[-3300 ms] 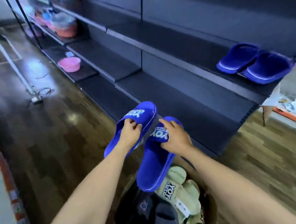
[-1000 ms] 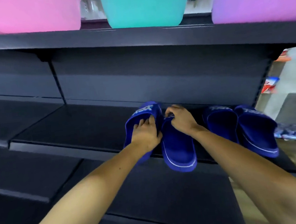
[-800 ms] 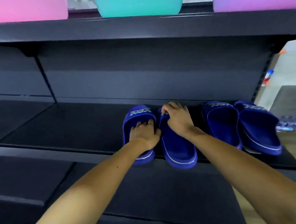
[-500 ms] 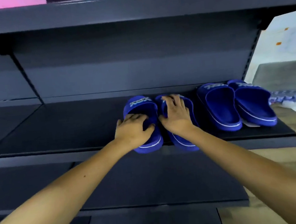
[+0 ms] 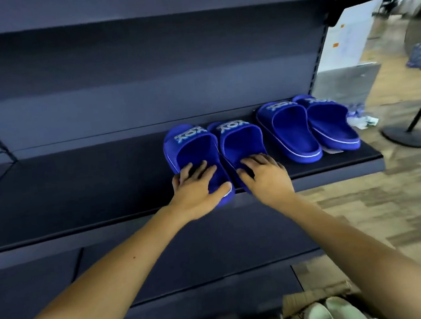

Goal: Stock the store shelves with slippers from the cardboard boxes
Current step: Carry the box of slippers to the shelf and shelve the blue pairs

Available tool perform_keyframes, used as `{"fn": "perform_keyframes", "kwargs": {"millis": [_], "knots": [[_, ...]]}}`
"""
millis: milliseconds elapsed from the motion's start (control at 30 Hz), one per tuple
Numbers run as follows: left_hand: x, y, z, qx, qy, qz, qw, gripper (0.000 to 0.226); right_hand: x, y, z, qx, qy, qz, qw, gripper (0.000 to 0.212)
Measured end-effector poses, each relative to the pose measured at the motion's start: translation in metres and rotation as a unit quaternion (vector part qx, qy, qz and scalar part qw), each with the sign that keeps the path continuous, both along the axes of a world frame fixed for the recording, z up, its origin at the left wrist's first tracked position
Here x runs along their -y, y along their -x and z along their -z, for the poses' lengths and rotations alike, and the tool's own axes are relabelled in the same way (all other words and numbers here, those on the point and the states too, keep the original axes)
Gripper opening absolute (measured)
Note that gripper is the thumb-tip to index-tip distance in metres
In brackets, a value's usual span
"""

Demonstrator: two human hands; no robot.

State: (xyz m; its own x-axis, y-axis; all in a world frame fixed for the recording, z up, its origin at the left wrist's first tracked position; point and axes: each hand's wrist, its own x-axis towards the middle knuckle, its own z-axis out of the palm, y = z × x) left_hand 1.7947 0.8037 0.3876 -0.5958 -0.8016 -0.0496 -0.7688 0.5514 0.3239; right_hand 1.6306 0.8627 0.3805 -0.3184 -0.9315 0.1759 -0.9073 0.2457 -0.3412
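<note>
Two blue slippers lie side by side on the dark shelf (image 5: pixel 77 189), toes to the back. My left hand (image 5: pixel 197 189) rests on the heel of the left slipper (image 5: pixel 190 151), fingers spread on its footbed. My right hand (image 5: pixel 265 177) lies flat on the heel of the right slipper (image 5: pixel 241 140). An earlier blue pair (image 5: pixel 304 123) sits to the right, near the shelf's end. The cardboard box (image 5: pixel 320 298) with pale green slippers (image 5: pixel 329 313) shows at the bottom right.
The shelf stretches bare to the left of the slippers, and another dark shelf (image 5: pixel 214 252) lies below. A black stand with a round base (image 5: pixel 407 136) rises from the wooden floor at the right.
Both slippers have been set down flat on the shelf. My hands slid from the straps back to the heels, and the fingers have straightened. The view dropped lower.
</note>
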Motion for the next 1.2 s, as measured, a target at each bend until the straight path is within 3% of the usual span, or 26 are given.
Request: {"fn": "perform_keyframes", "kwargs": {"millis": [133,333,633,767,867,967,1100,1200], "knots": [[0.012,0.013,-0.002,0.013,0.000,0.013,1.000,0.066,0.018,0.006,0.001,0.002,0.005,0.021,1.000,0.044],[0.034,0.040,0.000,0.007,-0.006,0.028,1.000,0.065,0.044,0.029,-0.003,-0.003,-0.061,0.036,0.997,0.049],[0.051,0.049,0.002,-0.016,0.024,0.025,0.999,0.072,0.048,0.033,-0.003,-0.017,-0.057,0.033,0.998,0.050],[0.044,0.049,-0.005,0.039,0.027,0.023,0.999,0.063,0.041,0.039,-0.012,0.022,-0.113,-0.008,0.993,0.058],[0.028,0.051,-0.006,0.014,0.067,0.012,0.998,0.054,0.017,0.036,-0.012,0.107,-0.007,-0.020,0.994,0.051],[0.001,0.047,0.004,-0.085,0.110,0.010,0.990,0.046,-0.015,0.026,0.005,0.100,0.095,-0.016,0.990,0.044],[-0.034,0.031,0.021,-0.113,0.154,0.078,0.978,0.050,-0.065,0.010,0.038,0.075,0.127,0.019,0.989,0.045],[-0.061,0.009,0.043,-0.053,0.188,0.176,0.965,0.050,-0.112,-0.004,0.068,0.087,0.059,0.066,0.992,0.048]]}}
